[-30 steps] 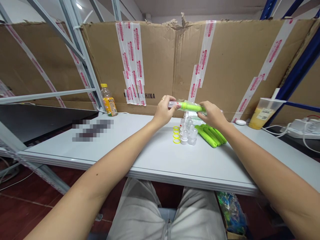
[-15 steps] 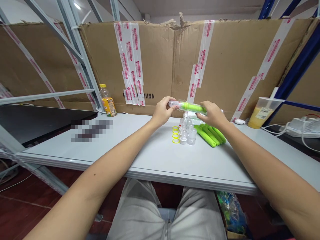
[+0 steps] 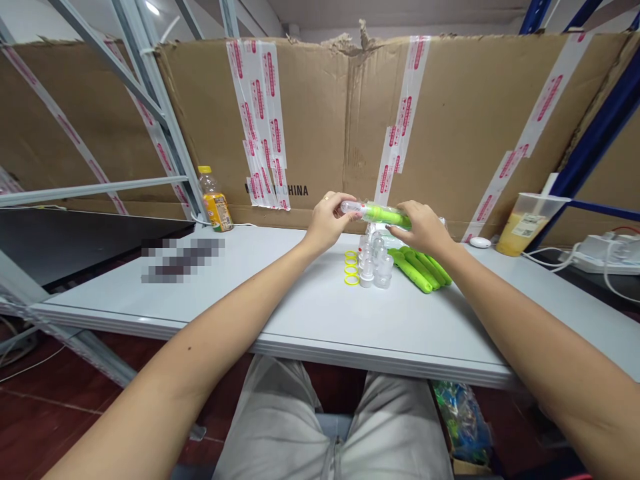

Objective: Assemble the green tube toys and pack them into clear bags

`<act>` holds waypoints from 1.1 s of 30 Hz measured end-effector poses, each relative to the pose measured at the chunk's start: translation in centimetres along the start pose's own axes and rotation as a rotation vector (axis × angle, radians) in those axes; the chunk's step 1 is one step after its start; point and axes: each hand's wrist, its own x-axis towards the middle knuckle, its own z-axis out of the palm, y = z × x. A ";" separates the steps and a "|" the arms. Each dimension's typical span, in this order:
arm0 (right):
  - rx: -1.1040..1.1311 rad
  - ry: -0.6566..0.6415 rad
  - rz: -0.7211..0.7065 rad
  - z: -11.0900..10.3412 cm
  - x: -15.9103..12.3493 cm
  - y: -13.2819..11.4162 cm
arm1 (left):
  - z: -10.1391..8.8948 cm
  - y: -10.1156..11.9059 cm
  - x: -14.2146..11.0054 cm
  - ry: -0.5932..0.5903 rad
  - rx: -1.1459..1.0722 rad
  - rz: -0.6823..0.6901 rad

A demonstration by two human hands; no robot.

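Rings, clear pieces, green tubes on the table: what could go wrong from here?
1. Left hand and right hand hold a green-and-clear tube off the table; a slip could drop it onto the clear pieces.
2. Yellow rings lie loose beside those pieces; a bump might scatter them.
3. Green tubes lie near the right forearm, which might brush and shift them.

Green stick (image 3: pixel 387 215) slightly farther from left grip (image 3: pixel 327 221)

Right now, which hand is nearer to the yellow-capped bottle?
Left. The left hand is right of the bottle, not touching it; the right hand is farther right, past the left one.
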 end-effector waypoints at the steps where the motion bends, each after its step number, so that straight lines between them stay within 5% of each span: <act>1: 0.000 0.000 0.001 0.0 0.0 0.0 | 0.0 0.0 0.0 0.008 0.015 -0.004; 12: -0.020 -0.010 -0.018 -0.5 0.2 -1.2 | -0.2 0.4 -0.3 0.069 0.346 0.116; 33: -0.109 0.026 -0.027 -0.7 0.4 -0.9 | 0.0 -0.3 0.2 -0.124 -0.179 -0.124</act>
